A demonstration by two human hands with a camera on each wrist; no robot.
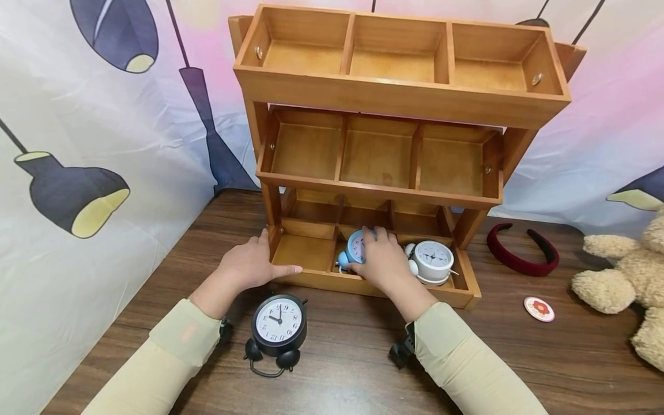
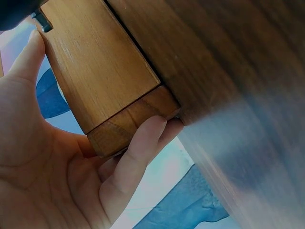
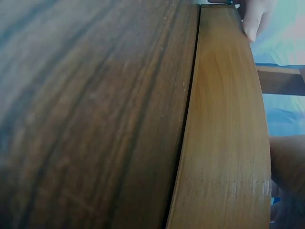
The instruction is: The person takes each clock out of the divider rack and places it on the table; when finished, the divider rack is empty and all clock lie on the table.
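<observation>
My right hand (image 1: 388, 262) grips a light blue twin-bell alarm clock (image 1: 355, 246) in the middle compartment of the shelf's bottom tray; the fingers cover part of the dial. Beside it, in the right compartment, a white alarm clock (image 1: 433, 256) lies face up. With thumb along the front rim and fingers round the end, my left hand (image 1: 245, 266) holds the left corner of the wooden shelf (image 1: 306, 279). The left wrist view shows this grip on the shelf's end (image 2: 128, 117). A black alarm clock (image 1: 279, 320) lies on the table in front, bells toward me.
Higher up, the shelf's middle tray (image 1: 384, 187) and top tray (image 1: 394, 92) overhang the bottom one. To the right lie a dark red headband (image 1: 523, 262) and a round flower badge (image 1: 539, 309). A teddy bear (image 1: 612, 288) sits at the table's right.
</observation>
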